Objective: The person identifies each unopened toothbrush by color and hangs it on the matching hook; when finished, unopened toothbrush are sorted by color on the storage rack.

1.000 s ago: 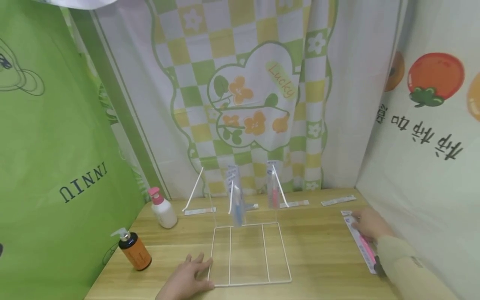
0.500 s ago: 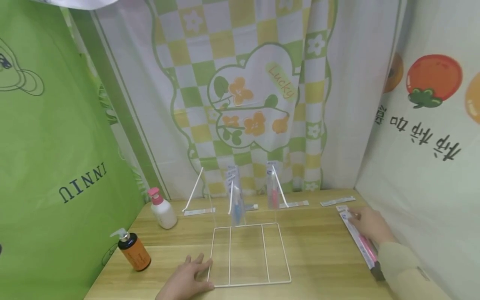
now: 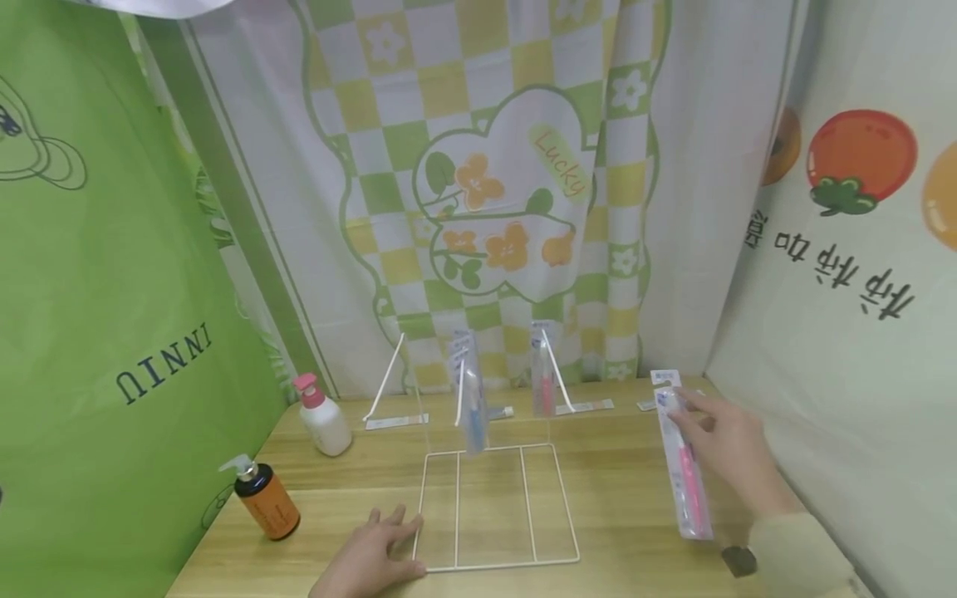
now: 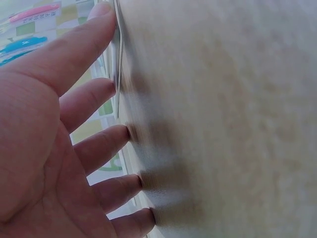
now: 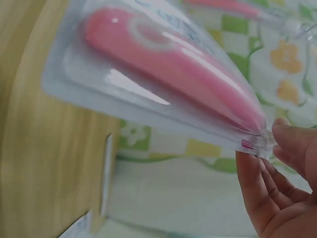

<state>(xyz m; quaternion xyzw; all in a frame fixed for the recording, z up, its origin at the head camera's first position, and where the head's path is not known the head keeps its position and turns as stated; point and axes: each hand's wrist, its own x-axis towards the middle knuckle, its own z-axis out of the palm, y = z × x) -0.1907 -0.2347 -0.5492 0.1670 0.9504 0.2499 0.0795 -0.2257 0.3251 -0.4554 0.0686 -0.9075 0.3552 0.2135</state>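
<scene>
My right hand [image 3: 728,440] pinches the upper part of a pink toothbrush [image 3: 689,482] in a clear blister pack with a hang hole. In the right wrist view, thumb and fingers grip the edge of the pack [image 5: 163,79], whose pink handle points away from the hand. A white wire display rack [image 3: 496,568] stands mid-table with three slanted prongs. Packaged toothbrushes hang from it, a blue one [image 3: 473,415] on the middle prong and a pink one [image 3: 545,382] on the right. My left hand [image 3: 370,552] rests with spread fingers at the rack's front left corner; fingertips [image 4: 106,89] meet wire and wood.
At the left stand a white pump bottle [image 3: 327,423] with a pink top and an orange pump bottle [image 3: 271,505]. Flat narrow packets [image 3: 396,422] lie along the back. A small dark object [image 3: 738,561] lies by the right sleeve. Printed curtains [image 3: 822,332] enclose the table.
My right hand has raised the packaged pink toothbrush from the table's right side and moved it left, turning it more upright. My left hand stays at the rack.
</scene>
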